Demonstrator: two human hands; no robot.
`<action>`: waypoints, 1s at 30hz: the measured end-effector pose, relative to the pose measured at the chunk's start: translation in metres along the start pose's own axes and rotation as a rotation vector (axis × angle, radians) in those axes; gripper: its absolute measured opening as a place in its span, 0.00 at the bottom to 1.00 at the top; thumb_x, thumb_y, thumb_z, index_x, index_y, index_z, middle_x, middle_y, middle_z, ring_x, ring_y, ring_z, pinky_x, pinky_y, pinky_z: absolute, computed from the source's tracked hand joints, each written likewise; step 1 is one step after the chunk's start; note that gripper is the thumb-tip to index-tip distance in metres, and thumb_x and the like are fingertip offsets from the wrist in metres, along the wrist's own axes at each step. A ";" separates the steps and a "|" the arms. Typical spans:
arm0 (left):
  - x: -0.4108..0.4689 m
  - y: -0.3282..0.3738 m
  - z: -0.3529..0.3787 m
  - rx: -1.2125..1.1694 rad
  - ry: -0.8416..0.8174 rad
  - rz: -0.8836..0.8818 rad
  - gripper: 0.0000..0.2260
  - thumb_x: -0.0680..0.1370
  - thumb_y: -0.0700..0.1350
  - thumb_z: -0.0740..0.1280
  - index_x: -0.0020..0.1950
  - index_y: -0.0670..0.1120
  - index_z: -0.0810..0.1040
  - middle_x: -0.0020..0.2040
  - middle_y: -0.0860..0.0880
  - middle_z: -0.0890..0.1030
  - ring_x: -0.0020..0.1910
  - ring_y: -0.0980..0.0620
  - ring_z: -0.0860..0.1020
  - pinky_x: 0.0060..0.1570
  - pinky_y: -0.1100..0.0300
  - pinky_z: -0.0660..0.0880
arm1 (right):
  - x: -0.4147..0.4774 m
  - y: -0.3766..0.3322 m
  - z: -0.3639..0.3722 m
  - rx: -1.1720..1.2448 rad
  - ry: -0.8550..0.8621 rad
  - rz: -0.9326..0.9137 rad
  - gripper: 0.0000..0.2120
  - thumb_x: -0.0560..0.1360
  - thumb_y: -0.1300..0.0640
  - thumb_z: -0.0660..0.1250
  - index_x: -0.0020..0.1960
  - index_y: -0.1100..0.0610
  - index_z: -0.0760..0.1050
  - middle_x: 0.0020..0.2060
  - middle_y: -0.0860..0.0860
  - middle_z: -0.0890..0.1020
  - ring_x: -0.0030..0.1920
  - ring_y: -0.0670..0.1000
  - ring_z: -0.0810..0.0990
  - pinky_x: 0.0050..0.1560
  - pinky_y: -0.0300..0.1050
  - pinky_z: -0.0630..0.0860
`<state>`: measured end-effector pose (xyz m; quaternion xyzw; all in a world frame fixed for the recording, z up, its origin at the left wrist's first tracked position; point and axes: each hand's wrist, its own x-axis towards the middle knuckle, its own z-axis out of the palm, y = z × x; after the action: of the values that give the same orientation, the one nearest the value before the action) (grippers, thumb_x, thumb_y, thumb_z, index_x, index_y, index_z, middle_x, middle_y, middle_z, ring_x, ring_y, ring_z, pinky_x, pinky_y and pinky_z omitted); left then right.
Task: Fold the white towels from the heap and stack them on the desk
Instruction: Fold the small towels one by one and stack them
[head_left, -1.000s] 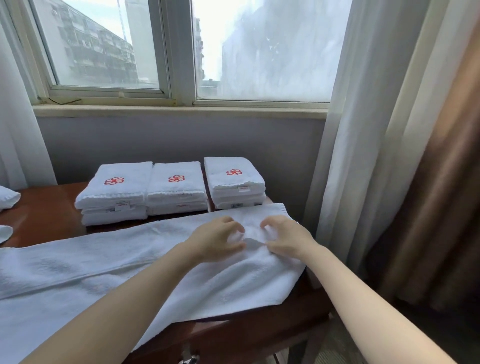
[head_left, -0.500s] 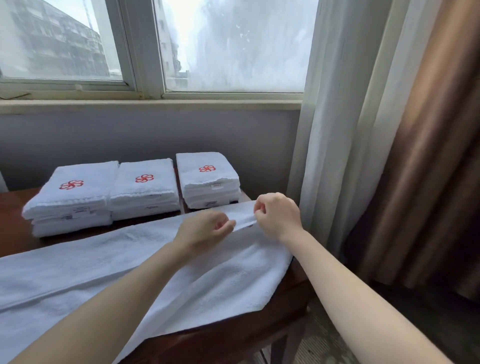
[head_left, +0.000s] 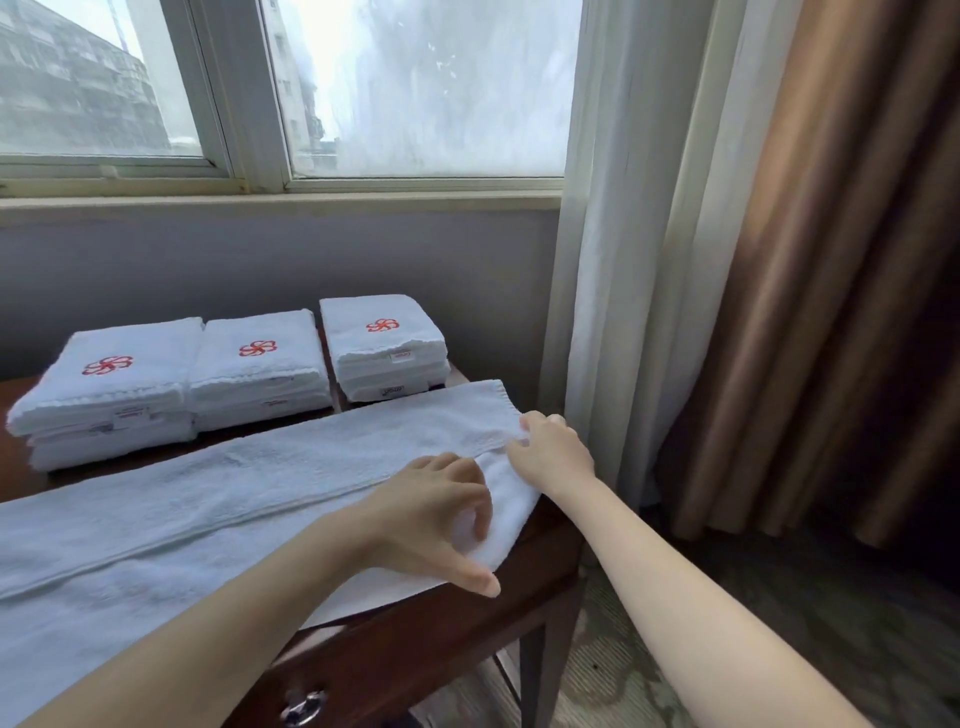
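Nearest, below the left forearm, a metal drawer knob (head_left: 301, 706) shows on the front of the dark wooden desk (head_left: 415, 639). A long white towel (head_left: 208, 499) lies spread along the desk top under both hands and runs off to the left of them. A lengthwise fold edge crosses it from the far left up to the right hand.

The left hand (head_left: 436, 514) sits over the towel's near right end, its fingers bent in an arc and its thumb stretched down, with the tip at the towel's near edge. White cloth shows through the gap between thumb and fingers, but I cannot tell whether any of it is gripped.

Just beyond and to the right, the right hand (head_left: 556, 452) is curled at the towel's right end. Its fingertips pinch the cloth where the fold edge meets that end.

Beyond both hands, three stacks of folded towels (head_left: 260, 358) stand in a row on the desk. Each is topped with a red flower emblem, and they lie close together.

To the right of the hands hang a white sheer curtain (head_left: 623, 260) and then a brown curtain (head_left: 831, 260). Farthest back, above a grey wall, is the window (head_left: 415, 88).
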<state>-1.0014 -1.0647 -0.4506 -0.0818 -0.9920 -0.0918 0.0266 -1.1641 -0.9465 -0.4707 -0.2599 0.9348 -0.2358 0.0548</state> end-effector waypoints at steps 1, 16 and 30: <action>0.001 0.003 0.000 0.050 0.018 0.011 0.17 0.65 0.67 0.68 0.44 0.57 0.74 0.50 0.62 0.69 0.54 0.59 0.67 0.61 0.64 0.62 | -0.003 0.000 0.000 0.018 0.024 -0.015 0.21 0.78 0.54 0.58 0.71 0.53 0.68 0.66 0.56 0.70 0.66 0.59 0.70 0.64 0.55 0.70; 0.012 -0.052 -0.017 -0.566 0.300 -0.542 0.20 0.82 0.58 0.59 0.34 0.49 0.70 0.33 0.54 0.74 0.34 0.54 0.72 0.36 0.58 0.66 | -0.002 -0.006 -0.032 0.305 0.283 0.026 0.14 0.73 0.53 0.66 0.58 0.48 0.76 0.56 0.49 0.72 0.52 0.52 0.78 0.50 0.45 0.71; -0.011 -0.040 -0.036 -0.739 -0.089 -0.532 0.13 0.74 0.56 0.73 0.39 0.48 0.77 0.28 0.57 0.78 0.29 0.57 0.77 0.31 0.63 0.75 | -0.019 -0.039 -0.017 0.245 0.276 -0.316 0.12 0.71 0.62 0.62 0.46 0.49 0.80 0.46 0.46 0.84 0.50 0.51 0.80 0.46 0.46 0.77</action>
<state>-0.9958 -1.1117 -0.4227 0.1681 -0.8794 -0.4396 -0.0714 -1.1335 -0.9594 -0.4377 -0.3595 0.8456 -0.3865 -0.0798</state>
